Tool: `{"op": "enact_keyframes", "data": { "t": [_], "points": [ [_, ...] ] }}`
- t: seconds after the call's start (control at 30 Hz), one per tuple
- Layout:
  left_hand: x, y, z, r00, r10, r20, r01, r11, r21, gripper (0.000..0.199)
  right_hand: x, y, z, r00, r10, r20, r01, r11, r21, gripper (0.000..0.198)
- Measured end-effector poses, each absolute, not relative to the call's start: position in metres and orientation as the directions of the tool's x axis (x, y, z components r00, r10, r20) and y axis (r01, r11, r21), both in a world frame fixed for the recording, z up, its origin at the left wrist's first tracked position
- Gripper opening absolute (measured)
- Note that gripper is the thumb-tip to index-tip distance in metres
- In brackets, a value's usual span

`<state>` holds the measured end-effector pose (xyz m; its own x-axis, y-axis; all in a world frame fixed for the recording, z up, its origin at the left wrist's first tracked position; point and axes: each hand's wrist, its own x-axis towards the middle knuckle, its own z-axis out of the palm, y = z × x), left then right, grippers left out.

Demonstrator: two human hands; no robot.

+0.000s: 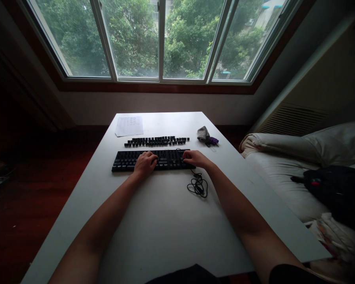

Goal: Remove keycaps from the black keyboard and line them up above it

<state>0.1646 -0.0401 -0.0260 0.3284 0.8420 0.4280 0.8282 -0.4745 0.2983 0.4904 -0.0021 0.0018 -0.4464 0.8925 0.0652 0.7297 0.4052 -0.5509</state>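
A black keyboard [127,161] lies across the white table in front of me. My left hand [146,162] rests palm down on its middle keys, fingers stretched forward and a little bent, thumb to the right. At the right end of the keyboard, my right hand [194,158] has its fingertips drawn together over the number keys. Whatever may be between those fingertips is too small and dark to make out. Loose black keycaps [156,141] stand in rows just beyond the keyboard. Its black cable [198,185] lies in a tangled coil below my right hand.
A printed sheet of paper [129,126] lies at the table's far left. Toward the far right are a grey cloth [203,134] and a small purple item [213,141]. A padded seat [272,185] with a dark bag [337,189] stands right of the white table [154,228].
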Motion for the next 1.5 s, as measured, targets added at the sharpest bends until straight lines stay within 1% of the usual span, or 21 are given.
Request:
{"op": "enact_keyframes", "data": {
  "t": [0.13,0.37,0.47,0.6,0.73,0.83,1.07,1.3,1.5],
  "points": [
    [0.164,-0.039,-0.026,0.337,0.834,0.437,0.829,-0.483,0.283,0.022,0.489,-0.004,0.003,-0.452,0.890,0.060,0.751,0.416,-0.512,0.012],
    [0.165,-0.040,-0.025,0.333,0.836,0.436,0.825,-0.483,0.294,0.021,0.483,-0.005,-0.003,-0.439,0.888,0.134,0.745,0.444,-0.498,0.014],
    [0.166,-0.039,-0.026,0.331,0.836,0.438,0.825,-0.482,0.297,0.021,0.479,-0.006,-0.007,-0.416,0.892,0.176,0.776,0.449,-0.443,0.011],
    [0.165,-0.038,-0.028,0.331,0.836,0.437,0.828,-0.480,0.291,0.021,0.469,-0.010,-0.012,-0.403,0.876,0.266,0.813,0.475,-0.336,0.005],
    [0.164,-0.038,-0.030,0.332,0.832,0.445,0.831,-0.481,0.279,0.021,0.456,-0.015,-0.017,-0.432,0.823,0.367,0.809,0.534,-0.245,0.004],
    [0.164,-0.038,-0.029,0.335,0.830,0.445,0.831,-0.483,0.276,0.022,0.448,-0.018,-0.021,-0.479,0.776,0.409,0.781,0.590,-0.205,0.004],
    [0.165,-0.039,-0.029,0.334,0.834,0.439,0.828,-0.483,0.286,0.021,0.447,-0.019,-0.024,-0.497,0.752,0.433,0.755,0.621,-0.211,0.005],
    [0.166,-0.040,-0.027,0.339,0.832,0.439,0.833,-0.483,0.270,0.021,0.446,-0.021,-0.023,-0.493,0.747,0.446,0.744,0.627,-0.228,0.007],
    [0.166,-0.040,-0.026,0.336,0.831,0.444,0.830,-0.484,0.278,0.022,0.442,-0.022,-0.027,-0.505,0.733,0.456,0.736,0.642,-0.215,0.011]
  ]
}}
